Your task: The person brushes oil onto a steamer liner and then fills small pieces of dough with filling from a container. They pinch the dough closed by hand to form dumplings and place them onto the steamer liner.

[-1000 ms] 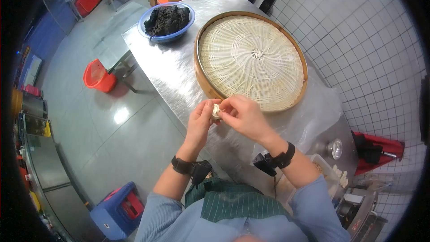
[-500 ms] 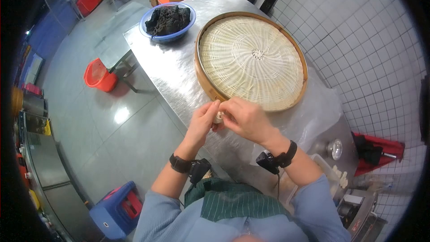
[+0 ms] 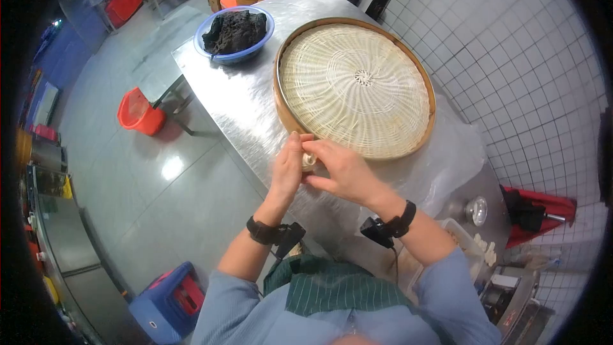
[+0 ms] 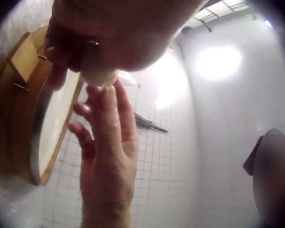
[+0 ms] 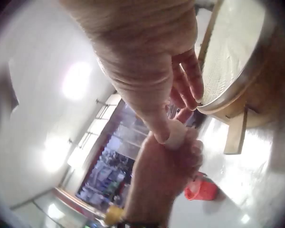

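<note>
Between the two hands is a small white dough dumpling [image 3: 309,160] with a gathered, twisted top, held over the steel table near the steamer's front rim. My left hand [image 3: 287,170] cups it from the left, its fingers curled round the dough [image 5: 176,135] in the right wrist view. From the other side my right hand [image 3: 345,171] holds it with bent fingers and thumb, the thumb against the dough's side. In the left wrist view the right fingertips [image 4: 107,97] meet the dough from below, while the left hand [image 4: 114,33] covers most of it.
A large round bamboo steamer [image 3: 357,83] with a woven base stands just beyond the hands. On the steel table [image 3: 239,99] is a blue bowl [image 3: 204,52] of dark material. Clear plastic sheet [image 3: 440,166], a metal bowl [image 3: 476,211] and a plastic tub [image 3: 456,233] lie at the right.
My right fingers have shifted from pinching the dough's edge to lying round its side, the thumb now lower. More of the twisted top shows. The dumpling stays between both hands.
</note>
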Available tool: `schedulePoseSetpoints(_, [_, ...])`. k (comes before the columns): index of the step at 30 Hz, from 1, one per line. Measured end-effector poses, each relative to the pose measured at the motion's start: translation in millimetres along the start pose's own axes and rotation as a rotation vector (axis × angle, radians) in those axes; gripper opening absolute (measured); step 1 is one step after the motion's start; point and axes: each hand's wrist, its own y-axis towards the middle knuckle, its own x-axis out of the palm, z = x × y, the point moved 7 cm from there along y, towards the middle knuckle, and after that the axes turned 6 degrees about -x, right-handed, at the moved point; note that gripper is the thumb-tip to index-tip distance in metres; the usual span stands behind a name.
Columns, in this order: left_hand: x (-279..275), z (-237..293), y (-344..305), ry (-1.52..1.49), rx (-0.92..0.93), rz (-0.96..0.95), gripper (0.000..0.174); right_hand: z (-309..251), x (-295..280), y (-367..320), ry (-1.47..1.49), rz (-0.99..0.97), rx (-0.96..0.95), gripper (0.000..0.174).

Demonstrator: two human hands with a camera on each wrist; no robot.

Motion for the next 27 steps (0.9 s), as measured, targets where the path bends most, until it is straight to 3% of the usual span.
schedulePoseSetpoints(2, [3.6, 0.9, 0.3, -0.030, -0.027, -0.045, 0.059, 17.8, 9.8, -2.7, 0.124, -0.110, 0.242, 0.042])
schedulePoseSetpoints(3, [6.8, 1.1, -0.2, -0.060, -0.054, -0.089, 0.061, 23.1, 9.3, 0.2, 0.123, -0.111, 0.240, 0.042])
schedulePoseSetpoints(5, [1.1, 6.6, -5.2, -0.056, -0.066, -0.053, 0.062, 54.6, 6.2, 3.9, 0.168, -0.062, 0.434, 0.036])
schedulePoseSetpoints(6, [-3.5, 7.9, -6.6, -0.052, -0.077, -0.017, 0.064, 65.2, -0.6, 7.9, 0.076, 0.043, 0.426, 0.032])
schedulePoseSetpoints(10, [-27.9, -20.3, -8.2, -0.057, -0.111, -0.002, 0.064, 123.5, 14.9, 10.6, -0.077, 0.079, 0.408, 0.032])
schedulePoseSetpoints(12, [-31.7, -32.0, -18.6, -0.055, -0.157, 0.012, 0.063, 141.3, 35.3, 8.3, -0.155, -0.031, 0.379, 0.037])
schedulePoseSetpoints(16, [-35.5, -51.3, -40.6, -0.034, -0.243, 0.029, 0.058, 129.0, 21.2, 6.6, -0.164, 0.007, 0.421, 0.041])
schedulePoseSetpoints(21, [-26.8, -62.9, -67.4, 0.071, -0.287, -0.023, 0.052, 71.0, -81.5, -30.0, -0.091, 0.003, 0.541, 0.047])
schedulePoseSetpoints(23, [-10.2, -67.8, -78.8, 0.112, -0.309, -0.131, 0.048, 28.9, -143.9, -64.6, 0.006, 0.089, 0.662, 0.048])
schedulePoseSetpoints(27, [46.2, -79.6, -103.4, 0.275, -0.377, -0.415, 0.032, -56.6, -260.0, -171.9, -0.159, 0.370, 0.788, 0.044])
